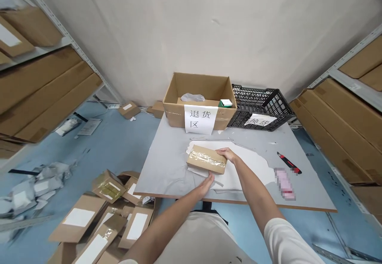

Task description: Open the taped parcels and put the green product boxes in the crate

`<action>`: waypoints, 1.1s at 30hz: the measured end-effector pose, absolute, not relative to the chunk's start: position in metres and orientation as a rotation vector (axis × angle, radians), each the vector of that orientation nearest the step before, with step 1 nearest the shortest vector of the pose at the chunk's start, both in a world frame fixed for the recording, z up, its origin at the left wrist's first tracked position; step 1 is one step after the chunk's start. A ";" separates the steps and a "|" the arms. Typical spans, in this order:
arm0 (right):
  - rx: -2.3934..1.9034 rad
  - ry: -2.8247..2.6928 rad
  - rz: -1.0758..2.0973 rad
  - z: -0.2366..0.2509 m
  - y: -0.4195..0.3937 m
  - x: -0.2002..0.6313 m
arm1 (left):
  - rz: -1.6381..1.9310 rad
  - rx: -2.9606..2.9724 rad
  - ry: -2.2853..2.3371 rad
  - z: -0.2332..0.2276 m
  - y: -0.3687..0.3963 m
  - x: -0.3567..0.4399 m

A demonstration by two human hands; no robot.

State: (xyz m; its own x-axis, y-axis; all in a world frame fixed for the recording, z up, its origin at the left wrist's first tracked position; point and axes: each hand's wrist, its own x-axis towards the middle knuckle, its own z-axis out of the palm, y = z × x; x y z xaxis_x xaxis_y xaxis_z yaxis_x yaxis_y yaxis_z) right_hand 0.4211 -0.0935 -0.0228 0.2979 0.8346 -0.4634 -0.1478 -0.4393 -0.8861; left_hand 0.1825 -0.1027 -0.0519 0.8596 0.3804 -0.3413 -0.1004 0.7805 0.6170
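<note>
A small brown cardboard box [204,161], with clear tape along it, is tilted between my two hands above the table. My right hand [227,153] grips its far right corner, fingers over the top. From the near side, my left hand [208,182] holds the lower edge; its fingertips are partly hidden by the box. White paper sheeting [247,166] lies under and to the right of the box. Farther right on the table are a red and black utility knife [289,163] and a pink item [285,184], blurred out.
A large open carton [173,115] with a paper sign stands at the table's back, holding a clear plastic bag and a small green-and-white box. Beside it is a black plastic crate [259,113]. Several parcels [79,218] are heaped left of the table. Shelves with cartons [343,125] flank both sides.
</note>
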 end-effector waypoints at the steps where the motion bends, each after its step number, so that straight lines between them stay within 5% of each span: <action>1: -1.632 -0.635 1.302 -0.024 -0.093 0.422 | 0.254 0.637 0.484 -0.050 -0.101 0.182; 6: -1.675 -0.598 1.182 -0.029 -0.098 0.421 | 0.230 0.937 0.667 -0.039 -0.071 0.154; 12: -1.760 -0.330 0.626 -0.052 -0.149 0.385 | 0.683 1.066 1.040 -0.022 0.013 0.120; 20: -1.541 -0.261 0.938 -0.061 -0.187 0.332 | 0.360 0.969 0.769 -0.048 0.035 0.145; 33: -1.435 -0.235 1.035 -0.052 -0.163 0.366 | 0.424 0.871 0.779 -0.058 0.010 0.144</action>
